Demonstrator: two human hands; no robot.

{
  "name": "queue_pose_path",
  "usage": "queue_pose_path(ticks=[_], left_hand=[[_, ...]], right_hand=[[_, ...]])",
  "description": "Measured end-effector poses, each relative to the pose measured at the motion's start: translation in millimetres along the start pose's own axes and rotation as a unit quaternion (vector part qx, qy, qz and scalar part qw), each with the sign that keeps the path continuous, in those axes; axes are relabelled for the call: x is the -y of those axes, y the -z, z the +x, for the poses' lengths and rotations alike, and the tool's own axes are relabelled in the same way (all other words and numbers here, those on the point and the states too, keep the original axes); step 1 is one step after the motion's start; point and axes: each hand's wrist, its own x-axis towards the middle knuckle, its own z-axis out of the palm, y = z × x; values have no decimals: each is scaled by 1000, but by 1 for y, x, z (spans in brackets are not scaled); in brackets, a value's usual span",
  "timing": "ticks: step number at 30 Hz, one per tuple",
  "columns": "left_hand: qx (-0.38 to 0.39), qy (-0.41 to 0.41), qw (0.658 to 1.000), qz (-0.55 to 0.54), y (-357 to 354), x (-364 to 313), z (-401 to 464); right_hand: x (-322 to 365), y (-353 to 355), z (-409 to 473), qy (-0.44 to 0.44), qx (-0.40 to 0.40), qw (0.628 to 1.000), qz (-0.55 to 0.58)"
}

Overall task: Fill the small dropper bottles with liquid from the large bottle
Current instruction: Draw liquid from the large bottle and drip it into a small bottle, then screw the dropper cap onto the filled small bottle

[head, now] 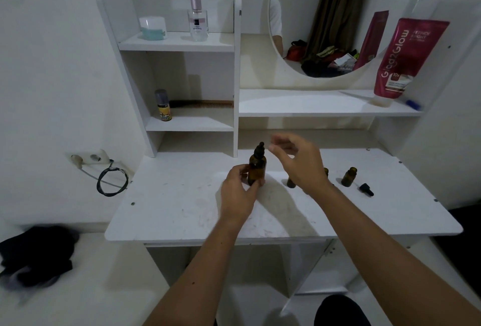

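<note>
My left hand point(238, 191) holds the large bottle point(257, 167) upright on the bench point(182, 208) in a narrow grip (dropper cap on), while my right hand point(296, 161) hovers just right of it, fingers loosely spread, small dropper bottles point(349, 176) standing farther right.

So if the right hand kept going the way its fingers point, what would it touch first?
Probably the black dropper cap on the large amber glass bottle; the right hand points left towards it, though depth is unclear.
</note>
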Motion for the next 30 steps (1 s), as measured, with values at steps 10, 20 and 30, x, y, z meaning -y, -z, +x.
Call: queue_pose_path(ticks=[10,20,30], left_hand=[[-62,-11,997,-33,7,-12,-23],[82,-67,994,-32,-31,-29,-42],[101,-68,993,4,-64,-38,-13]], right_hand=[[-58,48,-78,-92,-88,992,-25],[-84,31,-103,-156,-68,972,-163],[-89,30,-106,-155,-102,968,-170]])
